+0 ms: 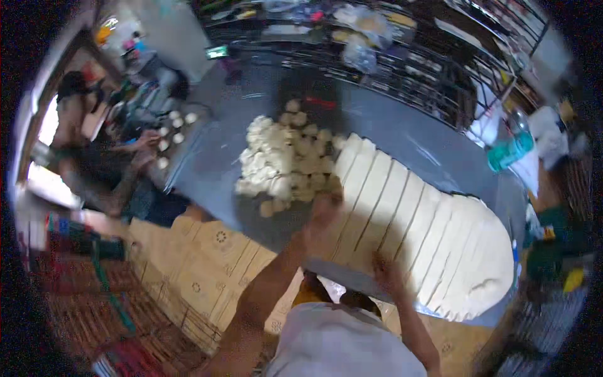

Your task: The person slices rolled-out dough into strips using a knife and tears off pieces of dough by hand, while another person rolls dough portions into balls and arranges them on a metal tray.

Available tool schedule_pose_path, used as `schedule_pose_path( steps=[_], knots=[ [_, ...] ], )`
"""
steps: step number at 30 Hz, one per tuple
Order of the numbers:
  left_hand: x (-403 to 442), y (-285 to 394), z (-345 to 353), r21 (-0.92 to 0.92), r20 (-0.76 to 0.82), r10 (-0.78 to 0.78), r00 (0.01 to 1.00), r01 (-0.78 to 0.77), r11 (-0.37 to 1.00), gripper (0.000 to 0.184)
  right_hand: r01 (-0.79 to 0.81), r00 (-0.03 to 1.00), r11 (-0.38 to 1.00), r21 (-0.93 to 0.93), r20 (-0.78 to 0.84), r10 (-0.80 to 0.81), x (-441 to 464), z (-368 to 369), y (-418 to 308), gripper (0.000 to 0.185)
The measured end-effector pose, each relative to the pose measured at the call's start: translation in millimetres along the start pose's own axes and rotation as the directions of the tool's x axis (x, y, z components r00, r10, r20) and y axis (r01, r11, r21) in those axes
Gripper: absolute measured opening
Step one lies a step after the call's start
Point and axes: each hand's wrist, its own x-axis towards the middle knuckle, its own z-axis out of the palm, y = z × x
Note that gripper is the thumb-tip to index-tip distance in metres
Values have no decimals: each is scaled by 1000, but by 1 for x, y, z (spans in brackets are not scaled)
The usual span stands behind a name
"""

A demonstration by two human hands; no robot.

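Note:
A large flat sheet of pale dough (433, 232), cut into long strips, lies on the grey table (402, 129). Left of it is a heap of small dough pieces (270, 157), some bright and some in shadow. My left hand (326, 210) is blurred at the heap's right side, beside the leftmost strips; whether it holds a piece is hidden. Over the near ends of the strips, at the table's front edge, my right hand (389, 273) is blurred too, and its fingers are not clear enough to read.
At the left, a person (81, 151) has their hands near several round dough pieces (178, 137). A cluttered rack (414, 69) runs along the back. A green bottle (510, 152) lies at the right. Stacked crates (113, 301) stand lower left on the floor side.

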Motion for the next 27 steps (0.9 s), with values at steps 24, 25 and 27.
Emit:
schedule_pose_path(
  steps=[24,25,27],
  knots=[
    [111,63,115,821,-322,-448,834,10,-570,34,-179,962,984,-21,-215,170,117,92,-49,27],
    [111,70,124,838,-332,-453,827,38,-545,34,-104,973,992,-71,-215,87,128,95,-42,25],
    [57,72,61,977,-19,-506,862,-91,-193,30,-31,977,993,-112,-211,6,142,96,-41,24]
  ],
)
